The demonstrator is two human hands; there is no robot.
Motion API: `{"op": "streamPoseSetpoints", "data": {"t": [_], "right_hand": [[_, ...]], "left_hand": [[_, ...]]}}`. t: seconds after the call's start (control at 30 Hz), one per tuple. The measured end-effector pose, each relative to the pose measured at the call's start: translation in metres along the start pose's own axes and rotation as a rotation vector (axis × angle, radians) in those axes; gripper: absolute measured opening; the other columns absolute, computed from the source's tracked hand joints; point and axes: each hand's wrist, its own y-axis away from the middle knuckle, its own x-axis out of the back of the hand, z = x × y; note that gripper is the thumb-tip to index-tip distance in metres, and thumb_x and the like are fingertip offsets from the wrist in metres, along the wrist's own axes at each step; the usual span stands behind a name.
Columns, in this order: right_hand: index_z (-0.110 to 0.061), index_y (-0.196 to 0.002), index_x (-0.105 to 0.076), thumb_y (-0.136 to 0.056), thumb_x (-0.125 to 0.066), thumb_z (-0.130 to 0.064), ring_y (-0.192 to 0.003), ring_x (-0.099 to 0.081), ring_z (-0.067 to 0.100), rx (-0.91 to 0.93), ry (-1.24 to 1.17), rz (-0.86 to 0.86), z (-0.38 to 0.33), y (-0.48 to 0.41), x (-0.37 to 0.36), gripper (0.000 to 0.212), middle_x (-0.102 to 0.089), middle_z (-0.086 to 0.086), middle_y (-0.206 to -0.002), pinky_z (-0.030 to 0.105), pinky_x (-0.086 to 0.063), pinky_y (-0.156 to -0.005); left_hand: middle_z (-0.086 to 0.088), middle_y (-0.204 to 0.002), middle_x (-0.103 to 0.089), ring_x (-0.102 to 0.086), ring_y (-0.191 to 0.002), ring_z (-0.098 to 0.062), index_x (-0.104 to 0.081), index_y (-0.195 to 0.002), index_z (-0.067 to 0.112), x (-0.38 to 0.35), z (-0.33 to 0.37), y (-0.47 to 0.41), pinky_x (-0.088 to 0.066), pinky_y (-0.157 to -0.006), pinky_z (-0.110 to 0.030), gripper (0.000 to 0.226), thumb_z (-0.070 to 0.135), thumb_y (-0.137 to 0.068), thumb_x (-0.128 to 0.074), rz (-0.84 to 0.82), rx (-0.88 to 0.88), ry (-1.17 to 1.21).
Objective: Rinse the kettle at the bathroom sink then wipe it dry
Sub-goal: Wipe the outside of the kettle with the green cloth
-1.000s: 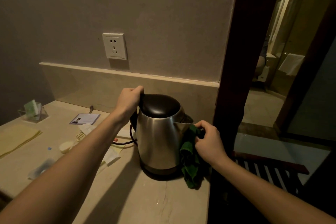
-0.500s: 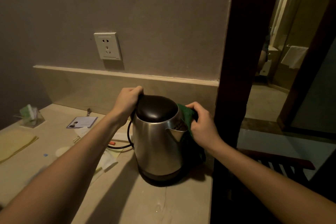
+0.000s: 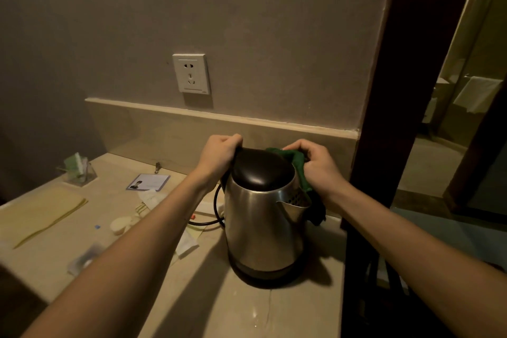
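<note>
Kettle (image 3: pixel 264 217) first: I see a steel body with a black lid, standing upright on its dark base near the right end of the desk (image 3: pixel 208 307), close to the dark door frame (image 3: pixel 389 107). Its spout faces right and a little toward me. My left hand (image 3: pixel 219 155) is at the far left of the lid, its fingers (image 3: pixel 233 140) curled shut over the top of the black handle, which is mostly hidden behind the hand. My right hand (image 3: pixel 318 166) sits at the far right of the lid, its fingers closed on a bunched green cloth (image 3: pixel 297 163) that is pressed against the kettle's upper right side, just above the spout; the cloth trails down behind the spout into shadow.

A black cord (image 3: pixel 216 208) loops on the desk just left of the kettle. Farther left lie small paper packets (image 3: pixel 186 244), a pale round item (image 3: pixel 119 226), a card with a small photo (image 3: pixel 148 181), a yellowish folded cloth (image 3: pixel 41 212) and, at the far left, a clear holder with green sachets (image 3: pixel 78 169). A white wall socket (image 3: pixel 191 73) is set above the ledge behind the desk. Through the doorway on the right I can make out a white towel (image 3: pixel 477 93) hanging in the dim room beyond.
</note>
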Motion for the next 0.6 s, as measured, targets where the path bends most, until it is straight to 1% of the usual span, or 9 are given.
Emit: {"op": "streamPoseSetpoints", "data": {"t": [0.1, 0.17, 0.23, 0.3, 0.4, 0.47, 0.5, 0.57, 0.6], "right_hand": [[-0.011, -0.083, -0.067, -0.085, -0.037, 0.025, -0.092, -0.063, 0.026, -0.035, -0.009, -0.019, -0.007, -0.015, -0.005, 0.047, -0.067, 0.010, -0.092, 0.038, -0.055, -0.081], [-0.010, -0.082, -0.067, -0.088, -0.036, 0.021, -0.085, -0.063, 0.024, -0.076, -0.020, -0.077, -0.009, -0.020, -0.008, 0.044, -0.066, 0.010, -0.087, 0.036, -0.055, -0.078], [-0.008, -0.082, -0.067, -0.093, -0.041, 0.011, -0.078, -0.062, 0.021, -0.138, -0.046, -0.164, -0.006, -0.021, -0.011, 0.035, -0.065, 0.010, -0.083, 0.034, -0.053, -0.075], [-0.008, -0.077, -0.066, -0.096, -0.044, 0.002, -0.070, -0.058, 0.019, -0.232, -0.117, -0.200, -0.001, -0.020, -0.011, 0.031, -0.062, 0.009, -0.076, 0.032, -0.050, -0.071], [-0.010, -0.071, -0.061, -0.098, -0.042, -0.004, -0.060, -0.052, 0.017, -0.387, -0.171, -0.189, 0.007, -0.012, -0.008, 0.033, -0.054, 0.007, -0.066, 0.031, -0.045, -0.065], [-0.010, -0.068, -0.062, -0.098, -0.044, -0.007, -0.063, -0.056, 0.018, -0.441, -0.104, -0.159, 0.014, -0.002, -0.005, 0.035, -0.058, 0.009, -0.067, 0.033, -0.046, -0.068], [-0.008, -0.071, -0.064, -0.098, -0.046, -0.008, -0.068, -0.059, 0.021, -0.448, -0.044, -0.149, 0.019, 0.003, -0.003, 0.033, -0.062, 0.012, -0.071, 0.035, -0.049, -0.071], [0.000, -0.091, -0.069, -0.095, -0.051, -0.008, -0.085, -0.066, 0.027, -0.442, 0.087, -0.129, 0.029, 0.014, 0.001, 0.021, -0.070, 0.019, -0.091, 0.042, -0.053, -0.082], [-0.001, -0.100, -0.069, -0.094, -0.052, -0.007, -0.093, -0.067, 0.029, -0.437, 0.123, -0.121, 0.034, 0.020, 0.003, 0.019, -0.071, 0.020, -0.099, 0.042, -0.054, -0.083]], "left_hand": [[-0.010, -0.061, -0.035, -0.034, -0.062, -0.022, -0.051, -0.065, 0.007, 0.000, 0.001, 0.001, -0.026, -0.056, -0.032, 0.024, 0.018, -0.087, -0.049, 0.025, -0.005, 0.016], [-0.013, -0.067, -0.037, -0.035, -0.065, -0.023, -0.051, -0.066, 0.007, 0.000, 0.002, 0.003, -0.028, -0.060, -0.033, 0.024, 0.026, -0.080, -0.049, 0.015, -0.003, 0.025], [-0.013, -0.070, -0.039, -0.036, -0.068, -0.024, -0.052, -0.067, 0.008, 0.000, 0.003, 0.004, -0.029, -0.065, -0.036, 0.025, 0.030, -0.078, -0.048, -0.008, -0.006, 0.027], [-0.013, -0.068, -0.035, -0.035, -0.067, -0.024, -0.052, -0.067, 0.008, 0.000, 0.003, 0.004, -0.029, -0.064, -0.035, 0.025, 0.027, -0.083, -0.049, -0.015, -0.019, 0.025], [-0.006, -0.056, -0.033, -0.034, -0.057, -0.022, -0.045, -0.056, 0.009, 0.001, -0.001, 0.001, -0.029, -0.057, -0.032, 0.037, 0.019, -0.092, -0.049, -0.027, -0.030, 0.023], [0.001, -0.050, -0.033, -0.033, -0.049, -0.012, -0.041, -0.051, 0.015, 0.001, -0.002, -0.001, -0.031, -0.052, -0.026, 0.043, 0.017, -0.093, -0.048, -0.031, -0.032, 0.025], [0.004, -0.047, -0.032, -0.032, -0.045, -0.008, -0.040, -0.049, 0.016, 0.001, -0.003, -0.001, -0.030, -0.048, -0.021, 0.045, 0.016, -0.093, -0.048, -0.029, -0.033, 0.026], [0.006, -0.045, -0.031, -0.030, -0.041, -0.005, -0.039, -0.048, 0.016, 0.000, -0.002, -0.001, -0.029, -0.043, -0.016, 0.046, 0.016, -0.093, -0.048, -0.026, -0.040, 0.027], [0.006, -0.045, -0.031, -0.029, -0.041, -0.005, -0.039, -0.048, 0.016, -0.001, -0.002, -0.001, -0.028, -0.042, -0.016, 0.046, 0.015, -0.093, -0.049, -0.021, -0.046, 0.028]]}}
